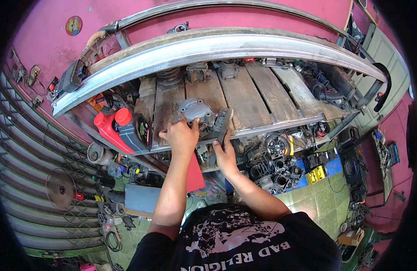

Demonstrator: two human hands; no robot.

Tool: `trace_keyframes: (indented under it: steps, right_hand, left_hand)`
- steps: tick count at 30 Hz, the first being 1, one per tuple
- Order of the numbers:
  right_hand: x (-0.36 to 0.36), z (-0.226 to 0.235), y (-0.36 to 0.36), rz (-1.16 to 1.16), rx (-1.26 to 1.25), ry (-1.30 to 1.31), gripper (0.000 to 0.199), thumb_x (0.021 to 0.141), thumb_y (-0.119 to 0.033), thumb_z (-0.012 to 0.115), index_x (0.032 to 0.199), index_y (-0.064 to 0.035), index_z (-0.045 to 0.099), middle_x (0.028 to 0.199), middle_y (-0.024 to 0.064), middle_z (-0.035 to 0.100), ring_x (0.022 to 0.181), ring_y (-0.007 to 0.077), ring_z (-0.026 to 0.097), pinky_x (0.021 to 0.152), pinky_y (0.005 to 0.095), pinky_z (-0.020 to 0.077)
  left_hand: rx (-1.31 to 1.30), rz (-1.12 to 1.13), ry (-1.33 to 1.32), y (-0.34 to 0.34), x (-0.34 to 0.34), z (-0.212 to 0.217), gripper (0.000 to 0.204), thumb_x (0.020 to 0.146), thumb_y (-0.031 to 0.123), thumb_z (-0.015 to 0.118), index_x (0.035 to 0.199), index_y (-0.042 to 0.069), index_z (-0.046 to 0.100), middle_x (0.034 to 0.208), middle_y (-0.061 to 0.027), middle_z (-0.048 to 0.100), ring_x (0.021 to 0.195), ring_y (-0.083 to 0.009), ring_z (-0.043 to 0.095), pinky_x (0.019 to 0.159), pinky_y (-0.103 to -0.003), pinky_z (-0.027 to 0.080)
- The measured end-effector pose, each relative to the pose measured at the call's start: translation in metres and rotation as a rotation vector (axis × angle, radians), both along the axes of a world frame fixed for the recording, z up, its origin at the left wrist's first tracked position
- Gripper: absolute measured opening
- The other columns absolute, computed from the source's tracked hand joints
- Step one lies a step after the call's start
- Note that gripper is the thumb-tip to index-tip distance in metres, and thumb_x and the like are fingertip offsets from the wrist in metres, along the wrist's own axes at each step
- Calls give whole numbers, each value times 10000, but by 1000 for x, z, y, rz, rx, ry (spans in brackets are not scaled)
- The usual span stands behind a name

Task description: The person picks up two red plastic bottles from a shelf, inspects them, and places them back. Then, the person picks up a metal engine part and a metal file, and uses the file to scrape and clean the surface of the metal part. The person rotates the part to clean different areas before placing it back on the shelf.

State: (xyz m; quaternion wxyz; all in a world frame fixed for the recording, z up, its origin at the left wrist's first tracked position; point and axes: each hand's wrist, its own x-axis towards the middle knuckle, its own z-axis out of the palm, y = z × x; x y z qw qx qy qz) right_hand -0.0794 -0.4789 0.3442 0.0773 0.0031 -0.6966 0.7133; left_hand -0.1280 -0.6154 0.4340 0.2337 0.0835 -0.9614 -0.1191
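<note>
A grey metal engine part (pixel 195 113) sits on the wooden plank shelf (pixel 258 97), near its front edge. My left hand (pixel 179 135) grips this part from the front left. My right hand (pixel 224 151) holds the handle of a dark brush (pixel 225 121), whose bristled head rests against the right side of the engine part. Both forearms reach up from the lower edge of the view.
A red bottle (pixel 107 128) and a grey bottle with a red cap (pixel 131 128) stand to the left on the shelf. A curved metal rail (pixel 208 47) runs above. Springs and metal parts (pixel 170 77) lie at the shelf's back. Engine parts (pixel 276 162) and crates fill the floor below.
</note>
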Motion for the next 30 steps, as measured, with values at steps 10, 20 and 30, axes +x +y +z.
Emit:
trace_keyframes:
  steps: [10, 20, 30]
  right_hand:
    - [57, -1, -13, -112, 261, 168, 925, 929, -125, 685, 1636, 2, 102, 1091, 290, 685, 860, 360, 731, 776, 426, 576]
    - [38, 11, 0, -75, 699, 66, 989, 904, -214, 694, 1616, 58, 63, 815, 338, 684, 711, 499, 696, 654, 570, 562]
    - [-9, 43, 16, -100, 781, 6, 979, 899, -255, 702, 1632, 26, 117, 776, 298, 701, 715, 453, 721, 685, 514, 588]
  left_hand:
    - [6, 49, 33, 6, 0, -3, 473, 880, 515, 734, 935, 49, 790, 853, -210, 746, 884, -408, 712, 869, -640, 412]
    - [67, 39, 29, 0, -2, -4, 481, 944, 515, 648, 917, 59, 799, 817, -238, 737, 850, -437, 721, 888, -637, 415]
    - [71, -4, -70, -3, 5, 4, 518, 925, 493, 670, 1139, 36, 785, 786, -223, 738, 810, -405, 730, 874, -641, 411]
